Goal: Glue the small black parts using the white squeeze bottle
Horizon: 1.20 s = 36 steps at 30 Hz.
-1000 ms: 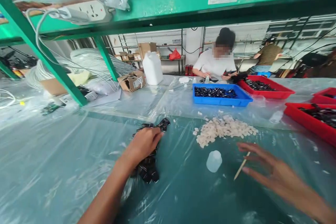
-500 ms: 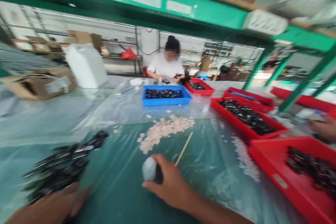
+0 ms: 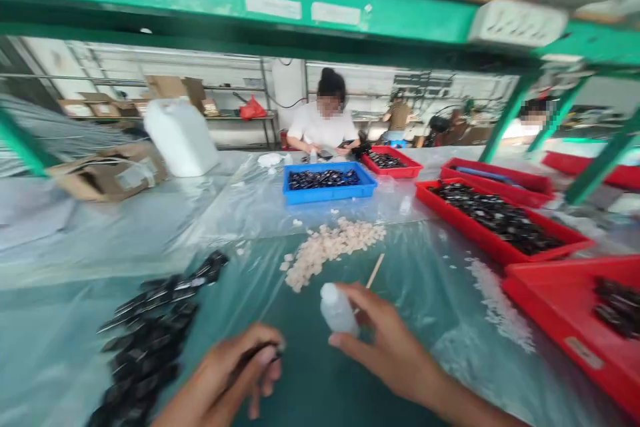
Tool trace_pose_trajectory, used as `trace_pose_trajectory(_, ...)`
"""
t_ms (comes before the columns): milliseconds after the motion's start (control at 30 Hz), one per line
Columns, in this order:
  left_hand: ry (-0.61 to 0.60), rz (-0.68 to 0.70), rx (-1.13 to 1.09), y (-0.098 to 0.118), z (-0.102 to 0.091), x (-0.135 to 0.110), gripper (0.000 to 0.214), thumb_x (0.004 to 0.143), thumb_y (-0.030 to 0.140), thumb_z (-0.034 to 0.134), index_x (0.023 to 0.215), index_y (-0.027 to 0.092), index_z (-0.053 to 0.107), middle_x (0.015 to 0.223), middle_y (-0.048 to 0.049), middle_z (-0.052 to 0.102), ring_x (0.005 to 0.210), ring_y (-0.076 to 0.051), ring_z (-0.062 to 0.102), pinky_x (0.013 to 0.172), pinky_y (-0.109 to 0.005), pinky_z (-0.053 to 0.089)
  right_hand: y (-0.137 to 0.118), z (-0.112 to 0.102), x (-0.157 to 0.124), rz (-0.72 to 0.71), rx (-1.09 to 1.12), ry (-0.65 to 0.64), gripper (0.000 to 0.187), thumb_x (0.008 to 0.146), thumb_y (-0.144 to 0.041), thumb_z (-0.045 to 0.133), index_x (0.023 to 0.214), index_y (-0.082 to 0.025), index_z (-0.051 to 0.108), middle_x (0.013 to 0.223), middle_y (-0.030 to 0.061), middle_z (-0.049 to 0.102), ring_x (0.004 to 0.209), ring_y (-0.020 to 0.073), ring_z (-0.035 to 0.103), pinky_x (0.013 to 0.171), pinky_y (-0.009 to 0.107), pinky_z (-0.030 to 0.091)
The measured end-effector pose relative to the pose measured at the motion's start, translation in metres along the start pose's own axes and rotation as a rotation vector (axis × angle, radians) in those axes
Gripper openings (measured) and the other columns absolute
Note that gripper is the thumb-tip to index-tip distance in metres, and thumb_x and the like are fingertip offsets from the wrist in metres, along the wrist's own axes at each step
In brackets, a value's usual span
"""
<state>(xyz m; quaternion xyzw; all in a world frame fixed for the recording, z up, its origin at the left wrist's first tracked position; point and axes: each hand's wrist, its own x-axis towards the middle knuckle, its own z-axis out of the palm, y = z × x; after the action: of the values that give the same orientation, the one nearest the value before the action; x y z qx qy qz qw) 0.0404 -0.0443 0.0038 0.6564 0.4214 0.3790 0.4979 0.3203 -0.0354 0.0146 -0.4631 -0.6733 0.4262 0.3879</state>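
Observation:
My right hand (image 3: pixel 387 340) grips a small white plastic bottle (image 3: pixel 337 309) and holds it tilted just above the plastic-covered green table (image 3: pixel 90 240). My left hand (image 3: pixel 235 373) pinches a small black part (image 3: pixel 260 350) near the table's front edge. A pile of black parts (image 3: pixel 150 337) lies to the left of my left hand. A thin wooden stick (image 3: pixel 374 271) lies beyond the bottle, next to a heap of small white pieces (image 3: pixel 330 247).
A blue tray (image 3: pixel 327 181) of black parts sits mid-table, red trays (image 3: pixel 493 220) of black parts line the right side. A white jug (image 3: pixel 180 137) and a cardboard box (image 3: pixel 107 170) stand at the left. A person in white works across the table. A green shelf beam (image 3: pixel 250 3) hangs overhead.
The view swung right. My right hand picked up the white bottle and lifted it off the table. My left hand left the black pile with one black part in its fingers.

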Motion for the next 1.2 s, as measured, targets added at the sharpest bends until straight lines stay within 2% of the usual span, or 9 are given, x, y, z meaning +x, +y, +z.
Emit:
trace_pose_trajectory(67,-0.069,-0.042,-0.162,0.013,0.013,0.003,0.044,0.103,0.067,0.065,0.110,0.025,0.072,0.079,-0.0003,0.067,0.068,-0.018,0.067,0.056,-0.024,0.060,0.003,-0.001,-0.008,0.050,-0.012,-0.006,0.062,0.091,-0.044,0.076,0.150,-0.031,0.059,0.144,0.0101,0.066,0.124,0.0337,0.064,0.108,0.052,0.050)
trace_pose_trajectory(133,-0.048,-0.083,-0.174,0.021,0.016,0.006,0.048,0.101,0.070,0.066,0.118,0.025,0.072,0.089,-0.0031,0.072,0.078,-0.021,0.071,0.069,-0.030,0.063,0.010,-0.001,-0.016,0.095,-0.057,-0.029,0.061,0.092,-0.051,0.076,0.149,-0.035,0.058,0.150,0.0096,0.064,0.128,0.0364,0.064,0.113,0.058,0.048)
trace_pose_trajectory(300,0.047,-0.035,-0.094,0.029,0.009,0.002,0.024,0.104,0.052,0.072,0.104,0.031,0.083,0.121,-0.0067,0.073,0.117,-0.026,0.066,0.098,-0.031,0.049,0.025,-0.002,-0.026,0.091,-0.154,-0.097,0.054,0.097,-0.057,0.074,0.147,-0.044,0.059,0.156,0.0041,0.062,0.136,0.0355,0.064,0.114,0.054,0.055)
trace_pose_trajectory(433,0.132,-0.019,-0.101,0.029,0.010,0.001,0.012,0.099,0.044,0.081,0.101,0.033,0.086,0.093,-0.0022,0.063,0.090,-0.021,0.057,0.081,-0.028,0.045,0.029,-0.005,-0.026,0.107,-0.191,-0.099,0.054,0.101,-0.059,0.072,0.151,-0.049,0.054,0.159,0.0030,0.060,0.133,0.0338,0.065,0.115,0.055,0.055)
trace_pose_trajectory(567,0.174,-0.136,-0.308,0.031,0.011,0.003,0.031,0.093,0.054,0.086,0.089,0.026,0.074,0.084,0.0009,0.068,0.073,-0.017,0.064,0.071,-0.028,0.055,0.026,-0.006,-0.023,0.064,-0.221,-0.059,0.047,0.097,-0.054,0.073,0.142,-0.048,0.060,0.144,0.0021,0.069,0.122,0.0340,0.071,0.111,0.060,0.058)
trace_pose_trajectory(700,0.198,-0.217,-0.540,0.033,0.013,0.003,0.033,0.090,0.057,0.089,0.105,0.029,0.079,0.090,0.0015,0.071,0.085,-0.018,0.073,0.072,-0.025,0.063,0.013,-0.007,-0.022,-0.031,-0.311,-0.048,0.030,0.097,-0.040,0.071,0.127,-0.041,0.066,0.127,0.0015,0.075,0.107,0.0277,0.076,0.088,0.039,0.067)
trace_pose_trajectory(833,0.185,-0.319,-0.642,0.034,0.013,0.000,0.040,0.085,0.059,0.093,0.108,0.026,0.089,0.093,-0.0032,0.076,0.092,-0.017,0.074,0.079,-0.021,0.065,0.000,-0.009,-0.022,-0.233,-0.387,0.006,0.037,0.099,-0.028,0.071,0.131,-0.043,0.060,0.125,-0.0014,0.076,0.104,0.0203,0.079,0.077,0.023,0.066)
trace_pose_trajectory(967,0.111,-0.320,-0.630,0.038,0.015,-0.005,0.033,0.082,0.046,0.099,0.107,0.025,0.091,0.089,-0.0043,0.077,0.086,-0.017,0.072,0.077,-0.023,0.064,-0.007,-0.011,-0.025,-0.392,-0.460,0.086,0.046,0.098,-0.025,0.072,0.136,-0.045,0.056,0.129,-0.0001,0.075,0.115,0.0219,0.079,0.081,0.021,0.067)
trace_pose_trajectory(1200,0.134,-0.162,-0.536,0.046,0.021,-0.008,0.021,0.079,0.044,0.101,0.087,0.028,0.090,0.092,-0.0010,0.079,0.078,-0.016,0.071,0.074,-0.023,0.061,-0.010,-0.008,-0.043,-0.381,-0.389,0.152,0.044,0.100,-0.034,0.073,0.139,-0.045,0.056,0.125,0.0018,0.077,0.106,0.0253,0.082,0.079,0.022,0.070)
